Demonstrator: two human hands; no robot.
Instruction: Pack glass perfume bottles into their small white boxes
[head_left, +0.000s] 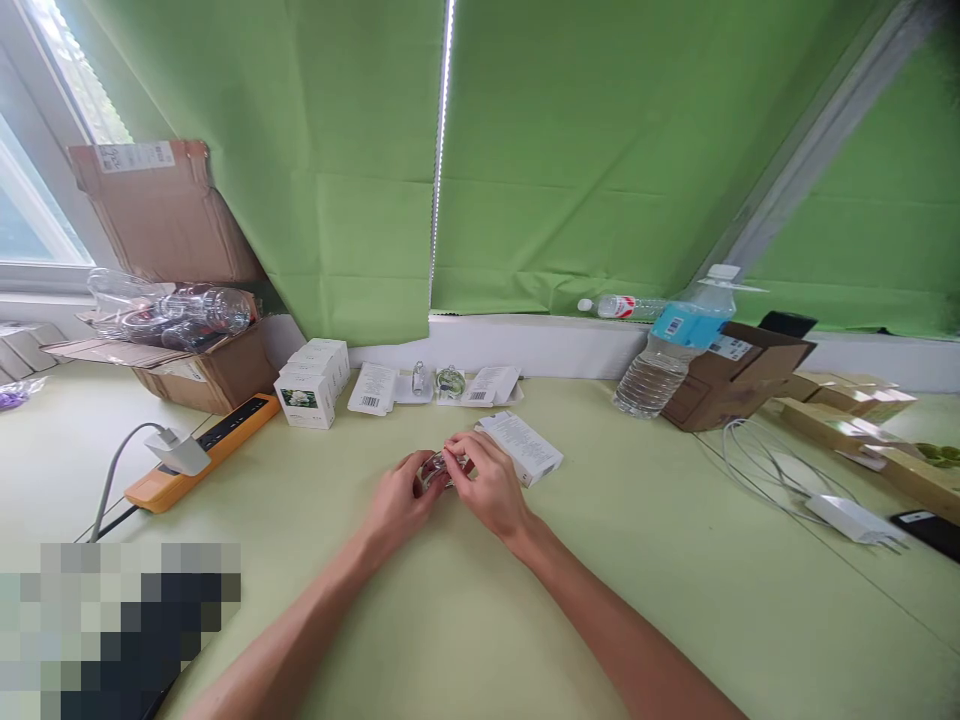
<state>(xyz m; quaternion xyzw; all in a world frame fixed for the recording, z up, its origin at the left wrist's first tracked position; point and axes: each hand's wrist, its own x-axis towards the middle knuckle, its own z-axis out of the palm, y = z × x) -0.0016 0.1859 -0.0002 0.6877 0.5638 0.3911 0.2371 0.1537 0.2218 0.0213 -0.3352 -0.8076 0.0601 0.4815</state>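
Observation:
A small, clear, shiny piece (433, 466), glass-like with dark red tints, is held low over the table between both hands. My left hand (399, 498) curls around its left side, thumb and fingers closed on it. With thumb and fingertips pinched together, my right hand (491, 485) grips its upper right part. The fingers cover most of the piece, so its exact kind is hidden. Just behind my right hand lies a white printed box (523, 447). Farther back, a small clear bottle-shaped ornament (418, 379) and a round clear ornament (451, 383) rest by opened white cartons (373, 388).
Several small white boxes (306, 395) stand left of the cartons, near an orange power strip (217, 440) with a plugged-in charger. A cardboard box (206, 375) holds plastic-wrapped items. At right are a large water bottle (660, 365), a brown carton (709, 385) and a white adapter (847, 515).

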